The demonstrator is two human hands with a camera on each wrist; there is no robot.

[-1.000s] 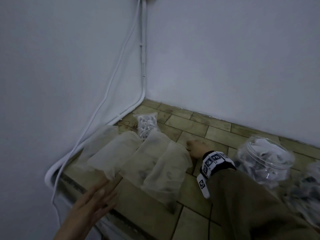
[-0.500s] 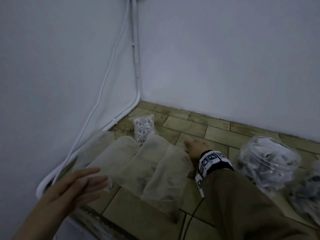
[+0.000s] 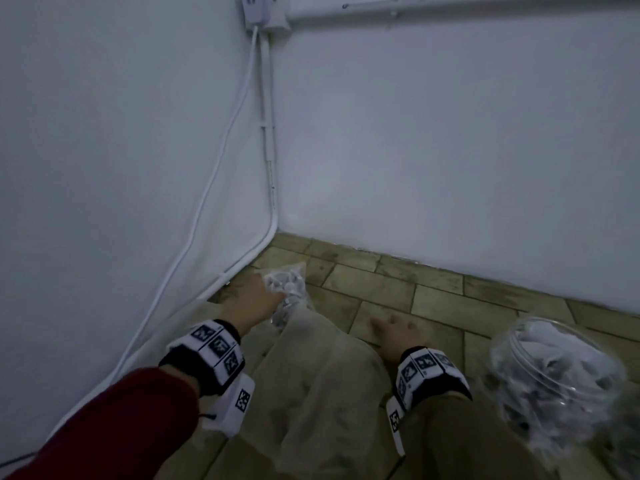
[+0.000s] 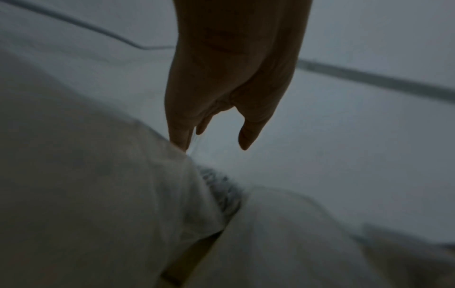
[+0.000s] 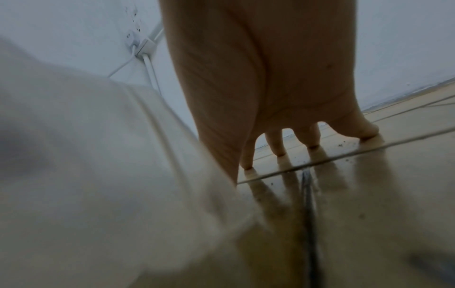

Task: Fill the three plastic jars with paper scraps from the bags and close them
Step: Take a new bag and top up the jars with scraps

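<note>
A small clear bag of paper scraps (image 3: 289, 289) lies in the corner of the tiled ledge (image 3: 374, 282). My left hand (image 3: 266, 291) reaches up to it with fingers extended. In the left wrist view the left hand (image 4: 211, 144) has index finger and thumb apart, and the fingertip (image 4: 179, 143) touches the edge of a translucent bag (image 4: 98, 175); the scrap bag (image 4: 221, 191) shows below. My right hand (image 3: 391, 323) rests flat on the tiles, its fingers (image 5: 275, 148) spread. An open plastic jar (image 3: 554, 372) holding scraps stands at the right.
Several pale translucent bags (image 3: 311, 382) lie overlapped between my arms. White cables (image 3: 221, 150) run down the left wall from a socket (image 3: 258, 8) into the corner. Walls close the ledge at left and back. Something blurred with scraps (image 3: 627, 431) sits at the right edge.
My left hand has moved forward from the ledge's near edge over the translucent bags to the small scrap bag in the corner. The right hand has stayed on the tiles.
</note>
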